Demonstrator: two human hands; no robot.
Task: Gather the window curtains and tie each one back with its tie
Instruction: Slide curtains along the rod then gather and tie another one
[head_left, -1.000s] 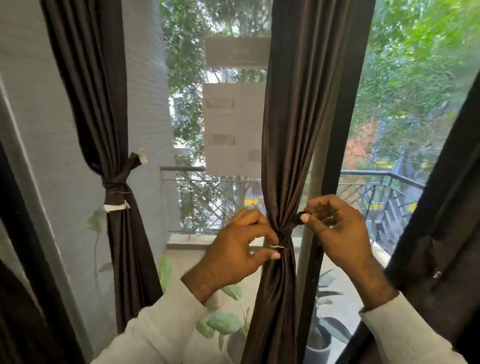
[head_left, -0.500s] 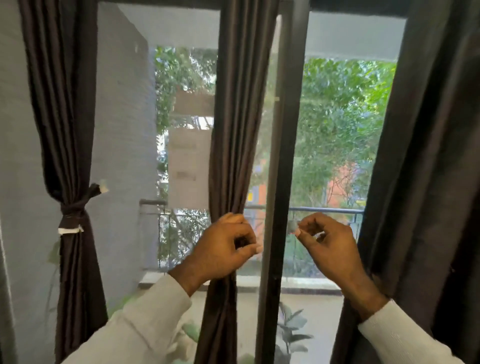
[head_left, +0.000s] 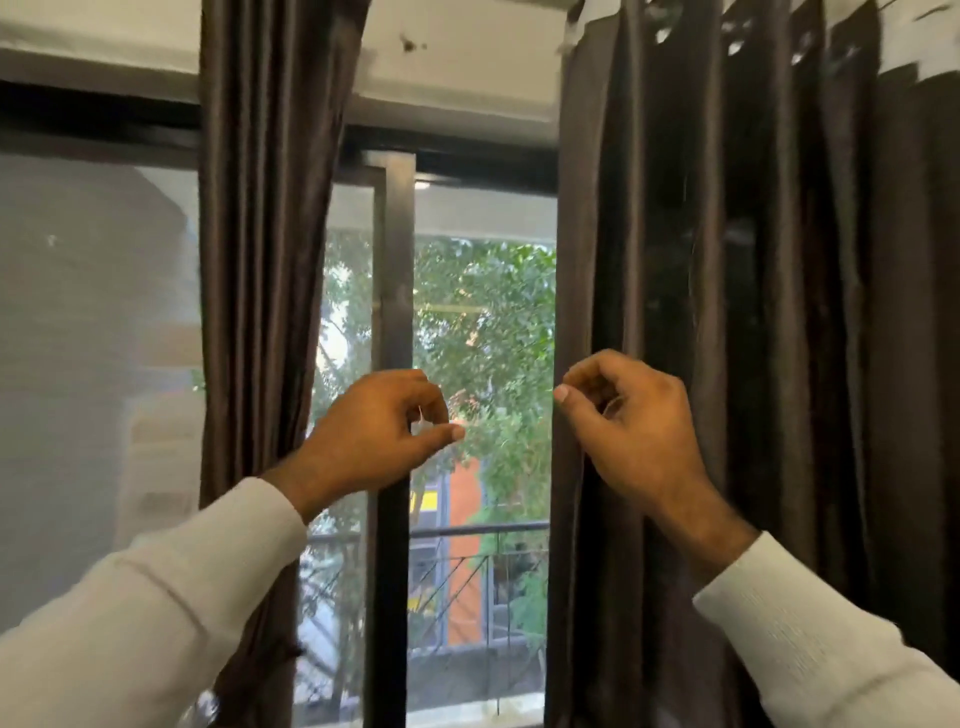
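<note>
Head view: right hand against hanging curtain, fingers curled.

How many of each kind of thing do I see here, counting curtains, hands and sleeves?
Dark brown satin curtains: 2, the gathered middle one and the loose right one
Bare hands: 2, left hand and right hand
White knit sleeves: 2, left and right
Total: 6
</note>
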